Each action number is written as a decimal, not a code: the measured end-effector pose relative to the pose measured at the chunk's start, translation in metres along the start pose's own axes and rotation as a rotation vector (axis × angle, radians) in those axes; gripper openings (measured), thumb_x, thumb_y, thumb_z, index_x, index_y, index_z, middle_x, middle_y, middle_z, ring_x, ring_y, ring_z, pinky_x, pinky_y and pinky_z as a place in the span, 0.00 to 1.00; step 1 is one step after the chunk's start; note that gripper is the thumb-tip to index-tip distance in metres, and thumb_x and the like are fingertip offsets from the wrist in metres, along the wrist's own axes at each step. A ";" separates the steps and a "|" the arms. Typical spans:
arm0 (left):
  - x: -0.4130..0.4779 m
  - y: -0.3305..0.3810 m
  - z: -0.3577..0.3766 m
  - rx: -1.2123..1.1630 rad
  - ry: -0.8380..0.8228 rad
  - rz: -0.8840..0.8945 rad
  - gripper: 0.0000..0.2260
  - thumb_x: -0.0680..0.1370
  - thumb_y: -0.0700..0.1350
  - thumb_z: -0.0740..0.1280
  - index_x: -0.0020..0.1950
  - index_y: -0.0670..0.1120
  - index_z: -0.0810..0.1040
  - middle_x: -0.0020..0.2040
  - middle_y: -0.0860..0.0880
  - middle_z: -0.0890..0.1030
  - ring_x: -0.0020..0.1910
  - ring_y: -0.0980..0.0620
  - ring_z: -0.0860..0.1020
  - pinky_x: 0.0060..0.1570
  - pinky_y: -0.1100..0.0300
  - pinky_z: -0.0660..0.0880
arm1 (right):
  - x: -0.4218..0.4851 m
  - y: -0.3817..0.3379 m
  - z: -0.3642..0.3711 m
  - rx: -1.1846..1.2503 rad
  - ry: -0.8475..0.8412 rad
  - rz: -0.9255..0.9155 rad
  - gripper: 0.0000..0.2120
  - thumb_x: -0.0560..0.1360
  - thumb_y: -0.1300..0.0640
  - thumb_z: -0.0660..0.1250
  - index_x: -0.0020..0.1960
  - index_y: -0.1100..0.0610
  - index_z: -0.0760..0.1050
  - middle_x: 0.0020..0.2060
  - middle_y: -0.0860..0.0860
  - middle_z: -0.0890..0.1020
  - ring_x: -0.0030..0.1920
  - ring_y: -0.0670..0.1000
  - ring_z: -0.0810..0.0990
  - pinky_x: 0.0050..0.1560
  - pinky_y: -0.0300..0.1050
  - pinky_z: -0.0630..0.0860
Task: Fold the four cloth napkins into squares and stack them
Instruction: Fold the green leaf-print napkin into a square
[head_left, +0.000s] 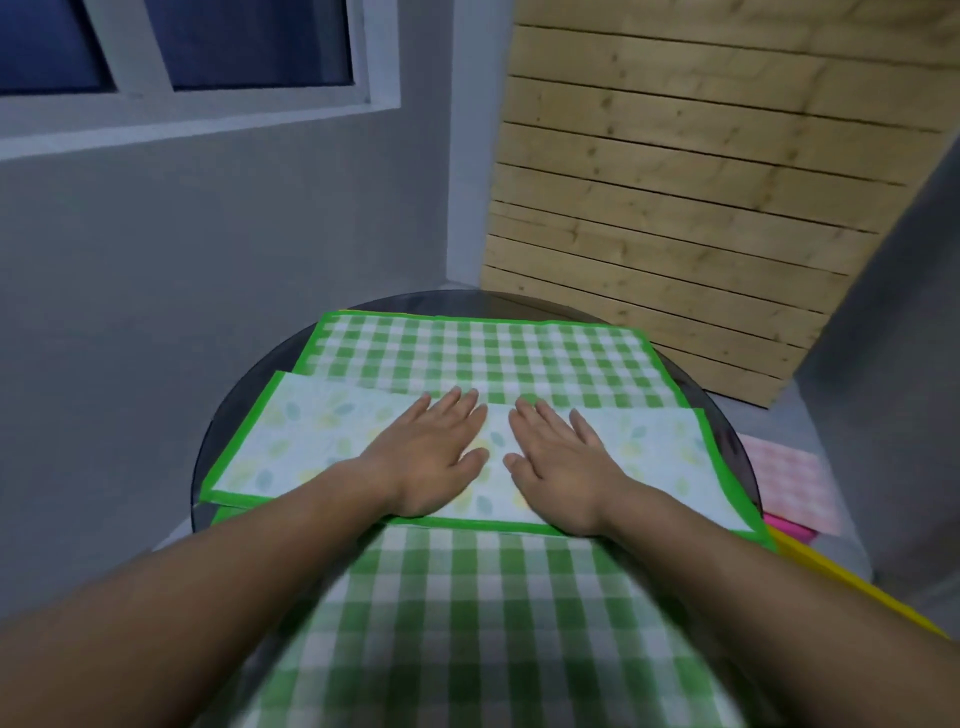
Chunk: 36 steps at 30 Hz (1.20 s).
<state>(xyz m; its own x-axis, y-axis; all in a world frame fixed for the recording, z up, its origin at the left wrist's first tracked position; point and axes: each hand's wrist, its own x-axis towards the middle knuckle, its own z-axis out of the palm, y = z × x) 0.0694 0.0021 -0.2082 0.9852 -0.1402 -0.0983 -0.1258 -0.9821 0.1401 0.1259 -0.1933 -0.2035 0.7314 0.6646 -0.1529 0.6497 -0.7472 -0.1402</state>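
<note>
Both the left hand (431, 457) and the right hand (558, 462) lie palm-down, fingers straight and gripping nothing, side by side at the middle of a green-bordered, leaf-printed cloth napkin (311, 441) folded into a long strip. The strip lies across green-and-white gingham cloth (483, 353) on a round dark table (228, 405). The fabric looks light, limp and likely to slide on the smooth top, so the hemmed corners at either short end seem the surest places to pinch. Forearms reach straight ahead, thumbs inward and apart. A pink checked cloth (784, 483) lies beyond the table's right edge.
</note>
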 end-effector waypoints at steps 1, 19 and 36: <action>0.000 0.001 0.000 0.006 -0.006 0.000 0.28 0.84 0.58 0.45 0.82 0.50 0.42 0.81 0.52 0.39 0.79 0.56 0.37 0.77 0.55 0.36 | -0.002 0.004 -0.001 0.013 0.001 0.010 0.31 0.82 0.41 0.42 0.80 0.52 0.39 0.79 0.46 0.40 0.78 0.46 0.36 0.77 0.52 0.35; 0.030 0.010 -0.054 -0.032 0.073 -0.110 0.11 0.80 0.51 0.64 0.57 0.48 0.80 0.53 0.49 0.79 0.54 0.45 0.77 0.54 0.51 0.75 | -0.049 0.111 -0.010 0.048 0.064 0.215 0.35 0.82 0.37 0.44 0.80 0.56 0.41 0.80 0.52 0.42 0.79 0.50 0.39 0.78 0.47 0.40; 0.003 0.014 -0.052 -1.435 0.122 -0.821 0.14 0.74 0.36 0.74 0.58 0.33 0.79 0.49 0.38 0.85 0.44 0.41 0.84 0.45 0.45 0.82 | -0.058 0.016 -0.032 0.342 0.085 -0.128 0.25 0.81 0.41 0.54 0.73 0.52 0.68 0.75 0.46 0.66 0.76 0.42 0.59 0.74 0.39 0.56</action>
<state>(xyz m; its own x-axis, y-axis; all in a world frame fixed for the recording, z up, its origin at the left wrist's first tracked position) 0.0761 -0.0059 -0.1557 0.7418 0.4012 -0.5374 0.5332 0.1333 0.8354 0.1004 -0.2443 -0.1654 0.6728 0.7391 -0.0339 0.6405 -0.6047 -0.4734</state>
